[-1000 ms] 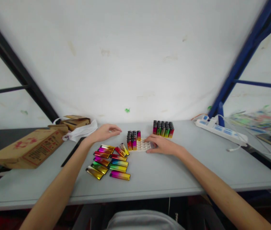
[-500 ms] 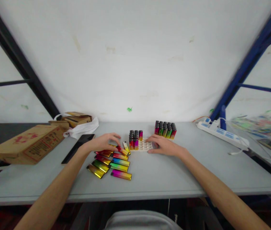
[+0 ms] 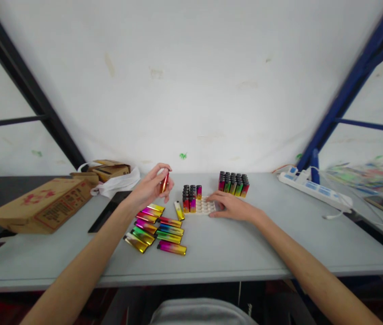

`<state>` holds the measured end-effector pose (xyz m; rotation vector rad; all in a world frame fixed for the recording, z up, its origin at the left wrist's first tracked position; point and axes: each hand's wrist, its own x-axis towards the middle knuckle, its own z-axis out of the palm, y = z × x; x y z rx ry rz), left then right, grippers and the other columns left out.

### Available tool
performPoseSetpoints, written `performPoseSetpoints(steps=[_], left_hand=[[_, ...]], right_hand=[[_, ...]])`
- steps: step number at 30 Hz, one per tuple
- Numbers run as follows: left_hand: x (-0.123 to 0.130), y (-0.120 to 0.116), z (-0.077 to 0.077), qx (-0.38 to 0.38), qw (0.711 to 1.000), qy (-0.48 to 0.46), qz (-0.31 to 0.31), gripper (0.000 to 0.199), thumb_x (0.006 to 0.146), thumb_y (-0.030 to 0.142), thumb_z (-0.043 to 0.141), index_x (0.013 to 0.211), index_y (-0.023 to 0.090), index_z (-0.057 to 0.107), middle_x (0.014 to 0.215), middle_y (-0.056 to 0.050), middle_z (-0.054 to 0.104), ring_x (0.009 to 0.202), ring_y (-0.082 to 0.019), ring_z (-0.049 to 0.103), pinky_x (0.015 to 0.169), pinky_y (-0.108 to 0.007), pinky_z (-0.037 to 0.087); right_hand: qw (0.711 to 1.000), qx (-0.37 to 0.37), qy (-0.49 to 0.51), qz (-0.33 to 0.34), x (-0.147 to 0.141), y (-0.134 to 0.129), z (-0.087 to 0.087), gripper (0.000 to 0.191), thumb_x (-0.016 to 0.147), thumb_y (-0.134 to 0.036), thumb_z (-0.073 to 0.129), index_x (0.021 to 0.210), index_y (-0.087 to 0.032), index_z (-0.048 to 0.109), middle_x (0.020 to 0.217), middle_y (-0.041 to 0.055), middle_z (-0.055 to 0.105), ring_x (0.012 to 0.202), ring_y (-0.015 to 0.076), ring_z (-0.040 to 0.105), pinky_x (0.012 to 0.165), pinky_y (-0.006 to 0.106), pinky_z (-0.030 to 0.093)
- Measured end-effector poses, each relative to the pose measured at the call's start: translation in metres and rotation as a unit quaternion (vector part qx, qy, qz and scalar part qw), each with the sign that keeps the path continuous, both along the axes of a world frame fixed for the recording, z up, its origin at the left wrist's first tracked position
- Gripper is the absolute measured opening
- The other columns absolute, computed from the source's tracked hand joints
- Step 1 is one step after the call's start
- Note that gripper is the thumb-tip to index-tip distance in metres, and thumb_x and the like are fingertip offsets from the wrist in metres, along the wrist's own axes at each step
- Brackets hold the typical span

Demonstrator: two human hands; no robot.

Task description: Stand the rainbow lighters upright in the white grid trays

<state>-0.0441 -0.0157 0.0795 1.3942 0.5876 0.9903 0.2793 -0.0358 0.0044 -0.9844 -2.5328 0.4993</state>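
Observation:
My left hand (image 3: 152, 183) holds a red and gold lighter (image 3: 164, 182) nearly upright, raised above the table. Below it lie several shiny lighters (image 3: 171, 229) in loose rows, gold blended with pink, green, blue or red. One yellow and white lighter (image 3: 179, 211) lies apart beside the tray. The white tray (image 3: 205, 206) has round holes, and black-topped lighters (image 3: 189, 198) stand upright in its left part. My right hand (image 3: 230, 205) rests at the tray's right edge, fingers bent over it, with nothing visible in them.
Behind the right hand stands a block of upright lighters (image 3: 234, 183). To the left are a brown carton (image 3: 42, 203), a white plastic bag (image 3: 119, 182) and a flat black object (image 3: 108, 212). A white power strip (image 3: 315, 189) with cables lies at right.
My left hand has picked a red lighter from the loose pile and lifted it up, turning it upright. My right hand stays at the tray.

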Motion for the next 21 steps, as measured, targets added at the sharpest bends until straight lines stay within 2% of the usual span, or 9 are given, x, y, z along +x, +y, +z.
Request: performPoseSetpoints(steps=[1, 3, 6, 8, 11, 15, 18, 21], left_hand=[[0.008, -0.001, 0.002, -0.008, 1.0, -0.002, 0.004, 0.03, 0.096, 0.048, 0.066, 0.109, 0.028, 0.048, 0.064, 0.008, 0.062, 0.039, -0.007, 0.041, 0.041, -0.019, 0.044], [0.02, -0.003, 0.003, -0.018, 1.0, 0.0, 0.014, 0.032, 0.094, 0.052, 0.066, 0.107, 0.028, 0.049, 0.057, 0.011, 0.048, 0.038, -0.006, 0.031, 0.036, -0.013, 0.03], [0.032, -0.002, -0.005, -0.031, 0.998, 0.021, 0.052, 0.04, 0.09, 0.059, 0.067, 0.089, 0.022, 0.052, 0.052, 0.012, 0.031, 0.039, -0.005, 0.022, 0.036, -0.013, 0.02], [0.036, 0.0, -0.015, -0.038, 0.994, 0.053, 0.088, 0.048, 0.087, 0.061, 0.067, 0.073, 0.02, 0.046, 0.05, 0.012, 0.025, 0.04, -0.004, 0.017, 0.037, -0.014, 0.015], [0.04, 0.001, -0.032, -0.016, 0.984, 0.102, 0.144, 0.051, 0.083, 0.059, 0.065, 0.063, 0.022, 0.037, 0.049, 0.011, 0.024, 0.04, -0.004, 0.017, 0.038, -0.017, 0.014], [0.04, 0.0, -0.046, 0.075, 0.962, 0.158, 0.208, 0.04, 0.081, 0.049, 0.06, 0.062, 0.023, 0.038, 0.051, 0.009, 0.031, 0.043, -0.006, 0.025, 0.039, -0.019, 0.019], [0.039, -0.003, -0.049, 0.105, 0.956, 0.177, 0.209, 0.034, 0.082, 0.043, 0.056, 0.062, 0.023, 0.039, 0.053, 0.008, 0.032, 0.044, -0.007, 0.027, 0.04, -0.02, 0.021], [0.04, -0.005, -0.048, 0.093, 0.962, 0.163, 0.198, 0.033, 0.081, 0.043, 0.057, 0.063, 0.023, 0.038, 0.052, 0.009, 0.032, 0.043, -0.006, 0.026, 0.04, -0.02, 0.02]], right_hand=[[1.0, 0.001, 0.001, 0.002, 0.0, 0.0, -0.001, 0.053, 0.096, -0.048, 0.068, 0.138, -0.018, 0.06, 0.121, 0.0122, 0.062, 0.095, 0.0217, 0.063, 0.089, 0.037, 0.053], [1.0, 0.003, 0.003, 0.002, 0.0, 0.001, -0.001, 0.053, 0.096, -0.048, 0.068, 0.138, -0.018, 0.061, 0.122, 0.0124, 0.062, 0.097, 0.0219, 0.063, 0.09, 0.037, 0.053], [1.0, 0.005, 0.003, 0.0, 0.0, 0.0, -0.001, 0.051, 0.096, -0.048, 0.068, 0.138, -0.019, 0.061, 0.122, 0.0118, 0.062, 0.097, 0.0216, 0.063, 0.091, 0.037, 0.053], [1.0, 0.005, 0.003, 0.001, 0.0, 0.0, 0.0, 0.051, 0.096, -0.048, 0.068, 0.137, -0.019, 0.061, 0.121, 0.0113, 0.062, 0.095, 0.0209, 0.063, 0.09, 0.036, 0.053], [1.0, 0.002, 0.007, -0.001, 0.0, 0.0, 0.0, 0.05, 0.096, -0.048, 0.068, 0.137, -0.019, 0.061, 0.12, 0.0111, 0.063, 0.089, 0.0194, 0.063, 0.086, 0.035, 0.054], [1.0, 0.0, 0.007, -0.002, 0.0, 0.0, 0.0, 0.049, 0.096, -0.048, 0.069, 0.135, -0.019, 0.063, 0.12, 0.0114, 0.063, 0.089, 0.0198, 0.063, 0.086, 0.035, 0.054], [1.0, -0.001, 0.002, -0.001, -0.001, -0.001, 0.002, 0.05, 0.096, -0.047, 0.069, 0.135, -0.018, 0.063, 0.12, 0.0119, 0.063, 0.093, 0.0212, 0.063, 0.088, 0.036, 0.054], [1.0, -0.002, 0.002, -0.002, -0.002, -0.002, 0.003, 0.049, 0.096, -0.047, 0.069, 0.135, -0.018, 0.063, 0.121, 0.012, 0.063, 0.095, 0.0214, 0.064, 0.09, 0.037, 0.054]])
